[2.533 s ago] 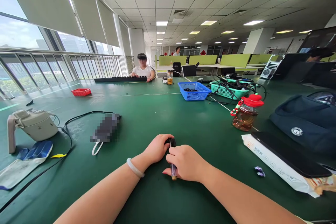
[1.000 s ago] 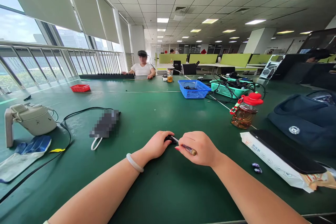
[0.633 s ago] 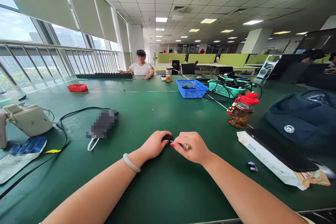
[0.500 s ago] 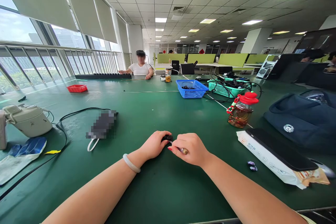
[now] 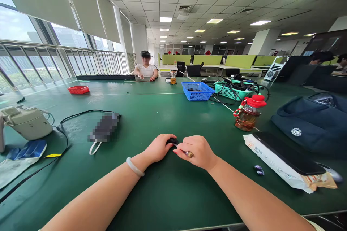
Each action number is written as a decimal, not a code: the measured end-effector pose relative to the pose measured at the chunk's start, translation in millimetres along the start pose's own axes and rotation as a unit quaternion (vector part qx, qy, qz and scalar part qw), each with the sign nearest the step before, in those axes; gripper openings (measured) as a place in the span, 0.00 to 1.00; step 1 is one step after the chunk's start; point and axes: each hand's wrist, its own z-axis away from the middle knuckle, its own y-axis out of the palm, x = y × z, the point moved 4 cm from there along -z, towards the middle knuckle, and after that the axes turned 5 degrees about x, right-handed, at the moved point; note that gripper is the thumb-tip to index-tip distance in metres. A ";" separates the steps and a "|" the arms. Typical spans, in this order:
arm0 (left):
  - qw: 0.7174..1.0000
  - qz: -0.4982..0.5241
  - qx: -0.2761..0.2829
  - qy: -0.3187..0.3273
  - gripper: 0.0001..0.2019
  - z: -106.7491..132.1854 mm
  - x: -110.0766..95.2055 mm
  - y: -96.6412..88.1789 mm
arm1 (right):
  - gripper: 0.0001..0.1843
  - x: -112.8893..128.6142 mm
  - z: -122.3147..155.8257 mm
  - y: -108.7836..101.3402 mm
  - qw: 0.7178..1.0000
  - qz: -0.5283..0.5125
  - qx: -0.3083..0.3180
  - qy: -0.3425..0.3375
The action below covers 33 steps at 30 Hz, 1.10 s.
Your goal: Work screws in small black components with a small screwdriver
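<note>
My left hand (image 5: 158, 148) is closed around a small black part (image 5: 171, 140) against the green table (image 5: 159, 195); its kind is too hidden to tell. In my right hand (image 5: 197, 152) is a slim tool with a rounded, gold-brown handle end (image 5: 190, 154), gripped in a closed fist. The tool's thin, light shaft (image 5: 176, 145) points left and meets the black part or lies right beside it. Most of the tool is covered by my fingers. Both hands are close together at the middle of the table.
To the left lie a dark, blurred-out device (image 5: 105, 127), a black cable (image 5: 66, 133) and a beige flask (image 5: 27, 122). On the right stand a red-capped bottle (image 5: 248, 113), a phone (image 5: 288, 153) and a navy bag (image 5: 311, 124). Farther back are a blue basket (image 5: 197, 92) and a seated person (image 5: 146, 70).
My hands keep nearly the same pose, with the tool still at the black part. The view shifts very slightly. Across the table, the person's hand has moved inward.
</note>
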 end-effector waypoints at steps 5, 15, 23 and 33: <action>1.000 -0.001 0.004 0.001 0.14 0.1 1.0 -0.1 | 0.21 -16.7 3.4 4.6 0.986 -0.111 -0.003 0.124; 1.000 -0.008 0.014 -0.012 0.15 1.8 -2.6 -4.3 | 0.27 -67.5 23.5 15.9 0.798 -0.384 -0.103 0.453; 0.999 -0.005 0.017 -0.036 0.17 0.9 1.4 -1.9 | 0.23 -86.7 33.1 24.1 0.677 -0.518 -0.179 0.491; 0.999 0.018 0.004 -0.038 0.18 0.9 3.3 -0.9 | 0.25 -88.4 38.4 28.5 0.696 -0.474 -0.184 0.506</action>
